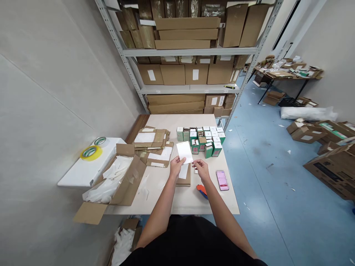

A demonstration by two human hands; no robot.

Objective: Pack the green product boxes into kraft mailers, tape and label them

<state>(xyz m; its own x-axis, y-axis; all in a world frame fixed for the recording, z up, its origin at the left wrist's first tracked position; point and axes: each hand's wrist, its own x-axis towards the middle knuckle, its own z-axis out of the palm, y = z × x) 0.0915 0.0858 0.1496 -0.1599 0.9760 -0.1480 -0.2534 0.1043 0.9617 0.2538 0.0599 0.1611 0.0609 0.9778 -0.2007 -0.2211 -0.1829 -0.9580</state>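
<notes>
Between the thumb and fingers of my left hand (176,167) is a white paper sheet (184,151), held tilted over the table. My right hand (202,169) is closed in a pinch by the sheet's lower right corner; what its fingertips hold, if anything, is too small to make out. Below the hands lies a flat cardboard piece (186,181) with a white label on it. Just beyond the sheet stand several small green and white boxes (216,147), close together. An orange and blue tool (202,190) lies beside my right forearm.
A phone (222,180) with a pink screen lies at the table's right. Flat cardboard mailers (158,153) are stacked at left, near an open carton (130,184) of white packing material. Tape rolls (91,153) rest on a white surface. A metal shelf (191,52) of cartons stands behind.
</notes>
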